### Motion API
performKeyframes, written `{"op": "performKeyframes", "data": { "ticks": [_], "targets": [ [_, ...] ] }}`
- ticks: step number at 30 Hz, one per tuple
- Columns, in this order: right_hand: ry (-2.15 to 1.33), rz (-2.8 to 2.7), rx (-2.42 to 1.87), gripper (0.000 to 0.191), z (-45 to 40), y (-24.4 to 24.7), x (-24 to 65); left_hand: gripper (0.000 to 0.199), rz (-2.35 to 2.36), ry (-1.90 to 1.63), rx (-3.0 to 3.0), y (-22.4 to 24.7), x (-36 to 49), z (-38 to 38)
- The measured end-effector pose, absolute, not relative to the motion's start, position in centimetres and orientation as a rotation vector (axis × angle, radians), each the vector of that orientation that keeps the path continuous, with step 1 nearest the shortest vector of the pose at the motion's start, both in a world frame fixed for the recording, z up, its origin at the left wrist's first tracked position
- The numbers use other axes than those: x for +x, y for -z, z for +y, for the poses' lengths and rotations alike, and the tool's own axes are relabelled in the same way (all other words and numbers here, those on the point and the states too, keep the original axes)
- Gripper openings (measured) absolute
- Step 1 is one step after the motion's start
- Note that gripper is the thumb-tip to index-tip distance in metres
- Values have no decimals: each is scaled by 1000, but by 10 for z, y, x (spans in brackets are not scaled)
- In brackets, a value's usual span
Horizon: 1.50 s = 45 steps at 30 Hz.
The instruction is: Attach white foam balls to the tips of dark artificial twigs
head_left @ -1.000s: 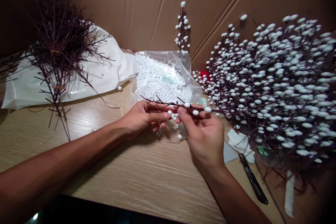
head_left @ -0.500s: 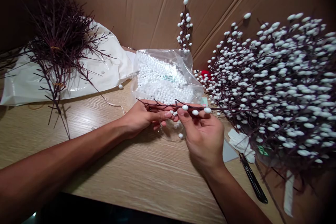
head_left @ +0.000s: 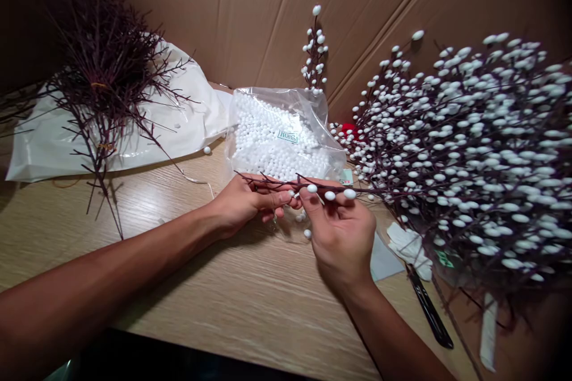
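Note:
A dark brown artificial twig (head_left: 286, 183) lies crosswise in both hands, with several white oval berries (head_left: 329, 195) on its right part. My left hand (head_left: 243, 205) is closed around the twig's left part from below, its thumb by a small white berry (head_left: 291, 193). From the right, my right hand (head_left: 343, 232) pinches at the same spot, thumb and fingertips together against the small berry. The fingers partly hide what lies between the two pinches. A few loose white berries (head_left: 307, 234) show just below the hands.
Behind the hands sits a clear bag of white berries (head_left: 268, 137). Bare brown twigs (head_left: 107, 71) lie on a white plastic bag (head_left: 179, 125) at left. A big bunch of berried stems (head_left: 465, 149) fills the right, with a black-handled tool (head_left: 431, 309) before it.
The view has tilted slightly, so everything sits a little lower. My right hand has shifted slightly left, closer to my left thumb. Both hands keep their hold on the twig.

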State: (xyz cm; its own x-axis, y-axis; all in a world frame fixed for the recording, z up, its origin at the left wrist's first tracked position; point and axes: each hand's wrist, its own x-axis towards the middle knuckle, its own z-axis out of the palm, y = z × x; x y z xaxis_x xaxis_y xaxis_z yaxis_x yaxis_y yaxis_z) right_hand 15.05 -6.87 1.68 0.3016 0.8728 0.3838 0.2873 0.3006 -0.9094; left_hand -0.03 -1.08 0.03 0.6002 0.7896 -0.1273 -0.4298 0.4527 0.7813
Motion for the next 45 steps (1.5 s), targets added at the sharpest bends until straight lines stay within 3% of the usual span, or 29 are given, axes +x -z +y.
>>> {"op": "performKeyframes", "data": {
  "ticks": [45],
  "targets": [
    [-608,-1155,-1214,11,-64,-6,137,33,515,-864,719,-6,2,-15]
  ]
}}
